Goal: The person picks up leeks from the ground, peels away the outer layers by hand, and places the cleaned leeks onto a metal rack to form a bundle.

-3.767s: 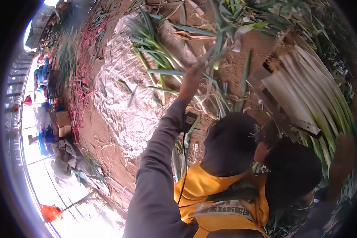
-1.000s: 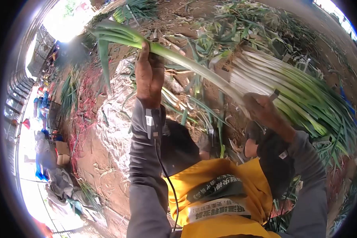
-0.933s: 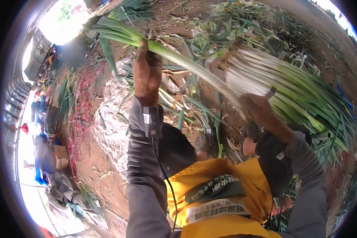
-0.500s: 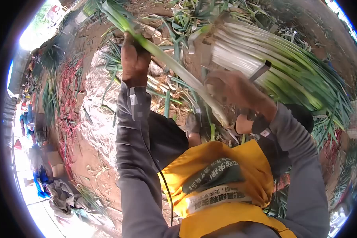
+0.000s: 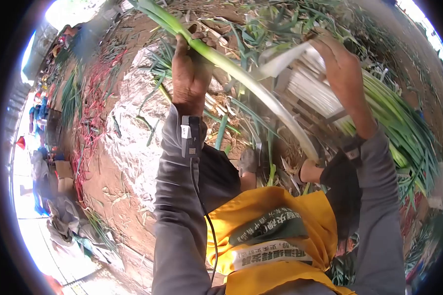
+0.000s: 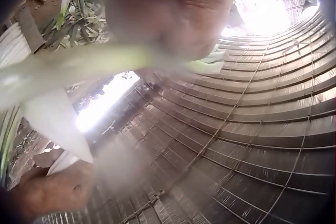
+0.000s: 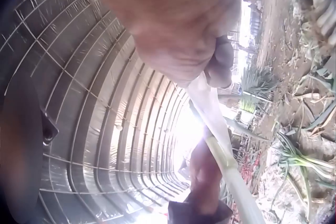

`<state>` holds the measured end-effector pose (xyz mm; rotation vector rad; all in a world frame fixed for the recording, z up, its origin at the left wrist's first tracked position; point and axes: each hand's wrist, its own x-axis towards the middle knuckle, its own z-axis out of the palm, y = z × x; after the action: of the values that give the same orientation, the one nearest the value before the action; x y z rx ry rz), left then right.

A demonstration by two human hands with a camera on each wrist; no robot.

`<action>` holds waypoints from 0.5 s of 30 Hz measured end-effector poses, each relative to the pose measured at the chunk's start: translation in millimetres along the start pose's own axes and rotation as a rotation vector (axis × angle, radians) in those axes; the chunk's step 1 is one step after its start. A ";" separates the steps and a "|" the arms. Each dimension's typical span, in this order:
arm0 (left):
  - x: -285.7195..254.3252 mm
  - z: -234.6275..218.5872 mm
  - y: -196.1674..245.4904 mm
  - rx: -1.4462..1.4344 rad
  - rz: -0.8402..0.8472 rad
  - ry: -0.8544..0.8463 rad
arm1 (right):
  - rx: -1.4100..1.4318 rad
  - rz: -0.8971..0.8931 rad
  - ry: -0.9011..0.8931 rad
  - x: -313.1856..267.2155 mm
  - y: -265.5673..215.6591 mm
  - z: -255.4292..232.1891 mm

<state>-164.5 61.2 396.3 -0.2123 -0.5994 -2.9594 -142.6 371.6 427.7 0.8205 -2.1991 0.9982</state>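
Observation:
My left hand (image 5: pixel 191 73) grips a long leek (image 5: pixel 251 82) near its green end, and the white end hangs slanting down to the right over my lap. In the left wrist view the leek (image 6: pixel 68 69) crosses in front of that hand (image 6: pixel 173 8). Up and to the right, my right hand (image 5: pixel 342 73) pinches a pale, thin outer layer (image 5: pixel 285 61) that stretches away from the leek. The right wrist view shows this layer (image 7: pixel 210 106) running from my right hand's fingers (image 7: pixel 220 69) down to the leek (image 7: pixel 236 187).
A pile of leeks (image 5: pixel 401 118) lies at the right. Loose leaves (image 5: pixel 261 29) cover the ground at the top. Smaller green onions (image 5: pixel 162 64) rest by a crumpled whitish sheet (image 5: pixel 133 142), with pink-red strands (image 5: pixel 86 147) left of it.
My right hand has moved from beside the leek's lower white part up to the right, drawing out a pale layer. My left hand keeps hold of the leek.

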 end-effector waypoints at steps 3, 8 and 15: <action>-3.2 1.3 -9.3 -0.085 -0.056 -0.118 | 0.027 0.486 -0.006 -3.3 -9.8 -6.7; -14.5 13.5 -19.5 -0.032 -0.102 -0.230 | -0.190 0.192 0.104 16.1 38.7 -27.4; -11.3 6.9 -10.6 0.092 -0.004 -0.030 | -0.380 0.002 -0.395 -17.2 25.2 -38.1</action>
<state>-154.0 74.6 396.7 -0.2471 -0.7391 -2.9283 -140.4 420.3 425.4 0.8889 -2.6081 0.4133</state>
